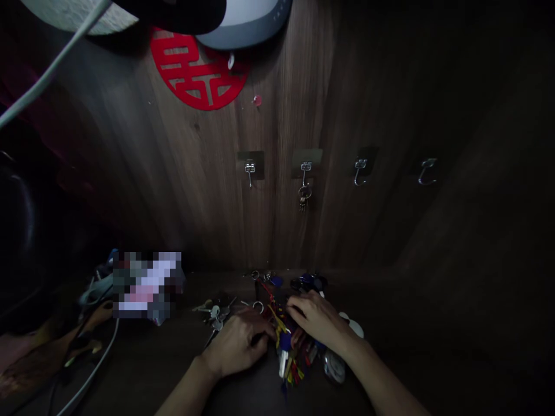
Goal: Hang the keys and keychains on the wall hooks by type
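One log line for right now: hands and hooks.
left hand: at key pile, grip unclear | right hand: at key pile, grip unclear | second hook from left: holds keys

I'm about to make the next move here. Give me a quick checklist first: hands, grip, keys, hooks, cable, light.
1. Both hands in view: ok. The left hand and right hand are over the pile.
2. What each hand holds: cannot tell. Fingertips are lost in shadow and clutter.
3. Pile sorted: not ok. A blue-headed key lies among mixed coloured pieces.
4. Hung keys secure: ok, as far as shows. Their ring is on the second hook from the left.
5. Lower white cable away from hands: ok. It lies well left.
6. Lighting: not ok. The scene is dim, especially the right side.
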{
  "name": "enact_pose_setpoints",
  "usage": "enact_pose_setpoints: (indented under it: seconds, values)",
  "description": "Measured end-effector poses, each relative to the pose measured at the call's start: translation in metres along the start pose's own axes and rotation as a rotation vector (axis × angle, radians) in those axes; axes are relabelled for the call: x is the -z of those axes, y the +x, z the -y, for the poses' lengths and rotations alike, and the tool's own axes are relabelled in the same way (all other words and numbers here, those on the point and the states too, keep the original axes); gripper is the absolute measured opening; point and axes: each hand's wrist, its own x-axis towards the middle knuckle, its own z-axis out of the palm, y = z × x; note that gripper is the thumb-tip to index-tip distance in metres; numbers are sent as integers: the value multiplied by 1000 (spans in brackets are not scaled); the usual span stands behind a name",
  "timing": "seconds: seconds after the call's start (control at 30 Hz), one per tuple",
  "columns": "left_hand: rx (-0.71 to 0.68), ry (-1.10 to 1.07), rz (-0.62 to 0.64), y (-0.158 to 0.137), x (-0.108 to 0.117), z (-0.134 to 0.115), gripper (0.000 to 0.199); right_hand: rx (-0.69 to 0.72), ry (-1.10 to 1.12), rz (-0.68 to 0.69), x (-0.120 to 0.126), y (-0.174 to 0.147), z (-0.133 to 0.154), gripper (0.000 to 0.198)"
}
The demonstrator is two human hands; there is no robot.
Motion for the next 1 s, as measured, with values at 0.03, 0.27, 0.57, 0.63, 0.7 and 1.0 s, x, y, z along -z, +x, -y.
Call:
enact_pose_setpoints:
  seconds: [0.03, 0.27, 0.57, 0.63, 0.7, 1.0]
  values:
    - [6, 2, -22, 0, 1, 0, 31, -15, -9, 14, 1, 0, 0, 24]
    - [129, 194, -266, 2, 2, 18, 30, -74, -43, 49, 7, -2, -3, 26]
    - [30, 116, -90, 3, -5, 6, 25, -27, -140, -101, 4, -2, -6, 23]
    - [7, 108, -63, 4, -5, 2, 25, 12, -105, -149, 3, -2, -3, 21]
    - [-25, 79, -35, 5, -5, 0, 28, 86, -28, -185, 1, -1, 2, 20]
    - [319, 85, -500, -12, 32, 38, 30, 329, 122, -55, -6, -4, 24, 23]
